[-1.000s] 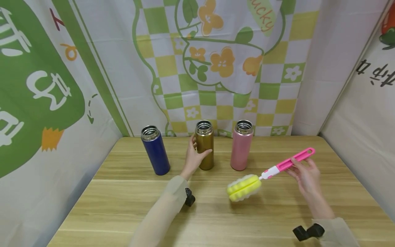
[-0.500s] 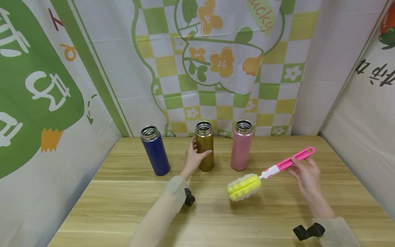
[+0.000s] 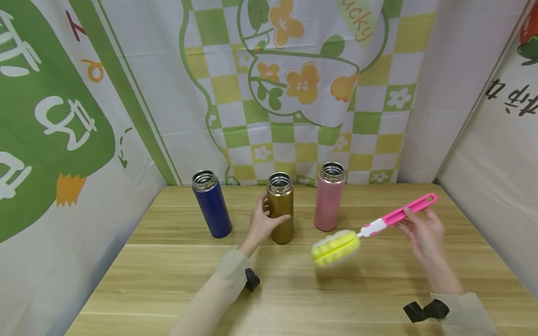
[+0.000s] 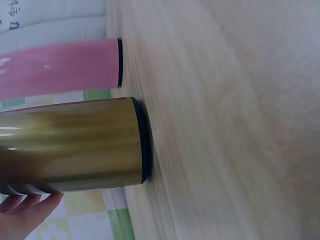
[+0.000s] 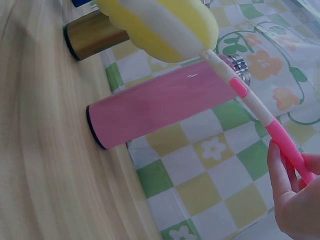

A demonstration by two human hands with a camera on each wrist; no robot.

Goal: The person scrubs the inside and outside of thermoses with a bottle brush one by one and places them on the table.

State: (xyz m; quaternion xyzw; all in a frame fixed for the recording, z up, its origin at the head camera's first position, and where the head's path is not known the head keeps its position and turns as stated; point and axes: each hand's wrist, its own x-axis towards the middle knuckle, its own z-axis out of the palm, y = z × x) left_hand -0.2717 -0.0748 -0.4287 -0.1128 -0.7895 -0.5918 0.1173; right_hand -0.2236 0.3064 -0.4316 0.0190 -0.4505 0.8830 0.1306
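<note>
In the head view my left hand [image 3: 261,227] grips a lidless gold thermos bottle [image 3: 282,205] from its left side, thumb across the front. The bottle stands upright on the table, and its dark base [image 4: 145,140] shows in the left wrist view. At the right, my right hand [image 3: 425,233] holds a bottle brush by its pink handle [image 3: 414,208]. The yellow and white sponge head [image 3: 335,248] points left and hangs over the table. A pink thermos bottle [image 3: 329,198] stands open-topped behind the brush; the right wrist view shows it beyond the brush's white neck [image 5: 255,106].
A blue thermos bottle [image 3: 212,205], also without a lid, stands left of the gold one. All rest on a wooden table [image 3: 168,280]. A patterned curtain [image 3: 302,116] hangs behind the table, with printed cloth on both sides.
My left hand has drawn the gold thermos bottle a little toward me. The bottle brush in my right hand has shifted slightly right and upward in the head view.
</note>
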